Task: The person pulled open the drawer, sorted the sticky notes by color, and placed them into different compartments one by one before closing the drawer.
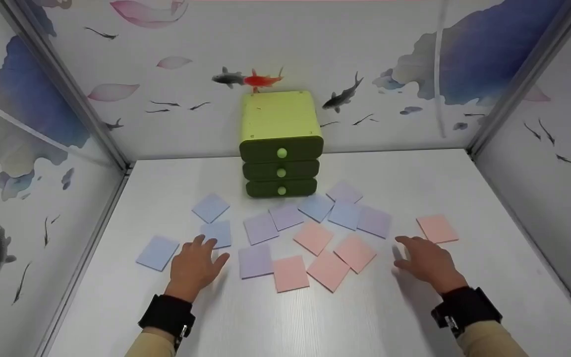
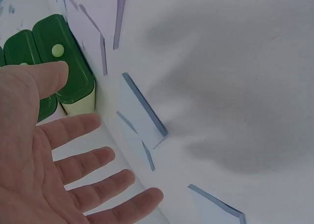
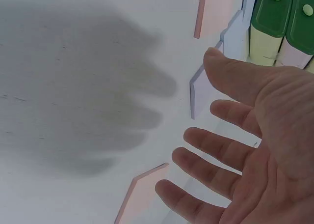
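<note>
My left hand (image 1: pixel 191 270) hovers over the left of the table, fingers spread, holding nothing. Under its fingertips lies a blue square tile (image 1: pixel 220 232), partly covered in the head view; a second blue tile (image 1: pixel 157 253) lies to its left, and a third (image 1: pixel 211 207) farther back. On the other side, my right hand (image 1: pixel 429 263) is also raised with relaxed, empty fingers. Nearest to it is a lone pink tile (image 1: pixel 437 228), just beyond the knuckles. In the right wrist view a purple tile (image 3: pixel 200 94) shows past the thumb. Shadows fall apart from both hands.
Between the hands lie several flat tiles: purple (image 1: pixel 256 261), pink (image 1: pixel 291 273) and blue (image 1: pixel 344 214), some touching or overlapping. A green cabinet (image 1: pixel 279 116) with three round-knobbed drawers stands against the back wall. Patterned panels enclose the white table (image 1: pixel 285 327) behind and at both sides.
</note>
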`<move>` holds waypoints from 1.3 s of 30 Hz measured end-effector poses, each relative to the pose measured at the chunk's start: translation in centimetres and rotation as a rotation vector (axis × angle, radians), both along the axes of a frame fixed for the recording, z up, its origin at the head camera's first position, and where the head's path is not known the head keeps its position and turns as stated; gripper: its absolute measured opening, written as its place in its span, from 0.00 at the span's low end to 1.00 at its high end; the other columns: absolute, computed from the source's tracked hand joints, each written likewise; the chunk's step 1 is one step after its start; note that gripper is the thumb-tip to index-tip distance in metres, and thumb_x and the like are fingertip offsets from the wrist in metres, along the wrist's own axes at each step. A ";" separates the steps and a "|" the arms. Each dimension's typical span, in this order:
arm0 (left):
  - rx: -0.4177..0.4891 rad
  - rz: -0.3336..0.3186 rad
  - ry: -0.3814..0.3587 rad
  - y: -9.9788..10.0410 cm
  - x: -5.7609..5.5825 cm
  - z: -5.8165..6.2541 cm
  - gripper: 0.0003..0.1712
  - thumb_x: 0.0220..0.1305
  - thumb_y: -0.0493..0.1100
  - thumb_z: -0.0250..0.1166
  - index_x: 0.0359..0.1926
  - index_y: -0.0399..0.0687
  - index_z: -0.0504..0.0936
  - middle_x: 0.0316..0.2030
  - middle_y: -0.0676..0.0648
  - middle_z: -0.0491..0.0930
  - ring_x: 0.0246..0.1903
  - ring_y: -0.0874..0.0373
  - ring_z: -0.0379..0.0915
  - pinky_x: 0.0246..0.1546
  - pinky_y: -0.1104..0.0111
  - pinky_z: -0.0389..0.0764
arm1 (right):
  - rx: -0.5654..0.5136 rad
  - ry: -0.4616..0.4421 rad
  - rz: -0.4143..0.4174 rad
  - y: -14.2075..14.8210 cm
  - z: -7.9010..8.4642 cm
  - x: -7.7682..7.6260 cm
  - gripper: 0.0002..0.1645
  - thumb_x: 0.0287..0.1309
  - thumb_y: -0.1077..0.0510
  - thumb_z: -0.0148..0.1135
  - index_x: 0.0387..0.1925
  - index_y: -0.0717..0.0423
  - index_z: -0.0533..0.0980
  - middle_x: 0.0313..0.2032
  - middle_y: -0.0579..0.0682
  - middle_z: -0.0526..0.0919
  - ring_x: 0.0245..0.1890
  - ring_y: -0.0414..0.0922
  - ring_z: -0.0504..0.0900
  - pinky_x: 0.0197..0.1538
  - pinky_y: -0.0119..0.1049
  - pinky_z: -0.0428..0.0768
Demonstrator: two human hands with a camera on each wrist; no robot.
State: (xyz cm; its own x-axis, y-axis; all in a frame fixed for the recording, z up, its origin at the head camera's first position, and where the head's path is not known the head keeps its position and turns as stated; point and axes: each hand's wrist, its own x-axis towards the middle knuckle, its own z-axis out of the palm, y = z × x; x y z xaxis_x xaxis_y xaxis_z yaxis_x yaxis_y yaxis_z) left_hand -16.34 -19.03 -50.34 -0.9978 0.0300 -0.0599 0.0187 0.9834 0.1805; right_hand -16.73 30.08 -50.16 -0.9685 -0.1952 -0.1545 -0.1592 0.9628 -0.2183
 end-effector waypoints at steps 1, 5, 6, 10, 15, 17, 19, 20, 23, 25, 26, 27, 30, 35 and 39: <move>0.010 -0.007 0.003 0.1 -0.2 0.3 0.32 0.66 0.59 0.60 0.61 0.43 0.76 0.62 0.34 0.72 0.58 0.35 0.72 0.51 0.44 0.78 | 0.002 -0.007 0.003 -0.1 0.2 -0.1 0.34 0.57 0.51 0.67 0.62 0.60 0.71 0.55 0.66 0.78 0.53 0.63 0.78 0.43 0.54 0.80; 0.046 -0.034 0.001 0.3 -1.2 1.1 0.25 0.63 0.50 0.66 0.58 0.43 0.79 0.58 0.34 0.77 0.52 0.38 0.78 0.50 0.49 0.80 | 0.007 -0.010 0.028 -0.6 1.0 -0.7 0.29 0.56 0.54 0.68 0.58 0.60 0.74 0.52 0.63 0.82 0.49 0.60 0.81 0.42 0.52 0.81; 0.056 -0.041 0.000 0.3 -1.4 1.3 0.24 0.62 0.48 0.67 0.57 0.43 0.80 0.57 0.34 0.77 0.51 0.38 0.79 0.49 0.49 0.80 | 0.007 -0.010 0.029 -0.9 1.1 -0.9 0.28 0.56 0.54 0.68 0.58 0.60 0.75 0.50 0.62 0.83 0.48 0.60 0.81 0.41 0.52 0.81; 0.099 -0.064 -0.018 0.5 -2.6 2.1 0.21 0.60 0.43 0.69 0.54 0.43 0.82 0.54 0.36 0.80 0.51 0.38 0.78 0.49 0.48 0.79 | 0.002 -0.021 0.033 -2.1 1.4 -1.4 0.26 0.56 0.54 0.68 0.56 0.61 0.77 0.45 0.60 0.85 0.44 0.57 0.83 0.42 0.51 0.81; 0.140 -0.069 -0.071 0.9 -4.4 3.2 0.19 0.62 0.40 0.66 0.54 0.43 0.82 0.55 0.38 0.80 0.55 0.40 0.76 0.54 0.49 0.77 | -0.010 -0.035 0.042 -4.1 1.4 -2.3 0.25 0.58 0.54 0.67 0.55 0.61 0.77 0.45 0.60 0.85 0.44 0.56 0.84 0.43 0.51 0.81; 0.151 -0.073 -0.090 1.1 -5.2 3.7 0.19 0.63 0.39 0.65 0.55 0.44 0.81 0.56 0.38 0.80 0.56 0.40 0.76 0.54 0.49 0.76 | -0.014 -0.032 0.045 -5.1 1.5 -2.8 0.25 0.58 0.54 0.67 0.55 0.62 0.77 0.45 0.59 0.86 0.44 0.56 0.84 0.43 0.51 0.82; 0.153 -0.087 -0.100 1.2 -6.0 4.1 0.19 0.64 0.39 0.64 0.55 0.44 0.81 0.57 0.39 0.80 0.56 0.40 0.75 0.55 0.49 0.76 | -0.010 -0.025 0.052 -6.1 1.6 -3.3 0.24 0.59 0.54 0.66 0.54 0.62 0.78 0.44 0.59 0.86 0.44 0.55 0.84 0.43 0.51 0.82; 0.152 -0.098 -0.103 1.2 -6.4 4.4 0.18 0.64 0.39 0.63 0.56 0.44 0.81 0.57 0.39 0.80 0.57 0.40 0.75 0.55 0.49 0.76 | -0.004 -0.022 0.056 -6.6 1.7 -3.6 0.24 0.59 0.54 0.66 0.54 0.62 0.78 0.44 0.58 0.86 0.44 0.55 0.84 0.43 0.51 0.82; 0.147 -0.124 -0.108 1.3 -7.6 5.3 0.18 0.66 0.38 0.61 0.57 0.44 0.80 0.57 0.39 0.79 0.58 0.40 0.74 0.55 0.49 0.76 | 0.018 -0.022 0.069 -8.3 2.0 -4.5 0.23 0.59 0.53 0.66 0.53 0.61 0.79 0.43 0.57 0.86 0.43 0.54 0.84 0.44 0.51 0.82; 0.152 -0.136 -0.109 1.4 -8.3 6.1 0.18 0.67 0.38 0.60 0.57 0.44 0.80 0.57 0.38 0.79 0.57 0.40 0.74 0.55 0.49 0.76 | 0.030 -0.025 0.078 -9.5 2.3 -5.2 0.23 0.59 0.52 0.66 0.53 0.60 0.79 0.43 0.56 0.86 0.42 0.53 0.83 0.46 0.51 0.82; 0.160 -0.139 -0.111 1.5 -8.8 6.5 0.19 0.67 0.38 0.60 0.58 0.44 0.80 0.57 0.38 0.79 0.57 0.40 0.74 0.55 0.49 0.76 | 0.029 -0.030 0.080 -10.2 2.5 -5.4 0.23 0.59 0.52 0.66 0.53 0.60 0.79 0.43 0.56 0.86 0.42 0.53 0.83 0.47 0.51 0.81; 0.171 -0.139 -0.115 1.5 -9.1 6.9 0.19 0.67 0.38 0.59 0.58 0.44 0.80 0.57 0.37 0.79 0.57 0.40 0.75 0.54 0.49 0.77 | 0.026 -0.034 0.081 -10.8 2.7 -5.7 0.23 0.60 0.51 0.66 0.53 0.59 0.80 0.44 0.56 0.86 0.42 0.53 0.83 0.48 0.51 0.81; 0.183 -0.147 -0.118 1.7 -10.3 8.3 0.19 0.69 0.38 0.58 0.59 0.44 0.79 0.56 0.36 0.79 0.56 0.40 0.76 0.54 0.49 0.77 | 0.010 -0.039 0.091 -12.6 3.4 -6.4 0.23 0.60 0.51 0.66 0.53 0.58 0.80 0.45 0.55 0.86 0.44 0.52 0.82 0.50 0.50 0.81; 0.227 -0.144 -0.115 1.6 -11.9 10.2 0.20 0.71 0.39 0.54 0.61 0.42 0.77 0.55 0.35 0.80 0.55 0.41 0.77 0.55 0.50 0.76 | -0.004 -0.012 0.123 -15.5 4.7 -7.7 0.20 0.60 0.51 0.66 0.51 0.57 0.80 0.42 0.55 0.86 0.43 0.52 0.82 0.47 0.49 0.81; 0.274 -0.122 -0.125 1.4 -12.9 11.4 0.21 0.73 0.41 0.51 0.63 0.42 0.75 0.57 0.35 0.79 0.53 0.42 0.78 0.52 0.52 0.78 | 0.005 0.014 0.150 -17.4 5.5 -8.7 0.15 0.60 0.52 0.65 0.44 0.57 0.82 0.35 0.53 0.84 0.37 0.50 0.80 0.40 0.49 0.80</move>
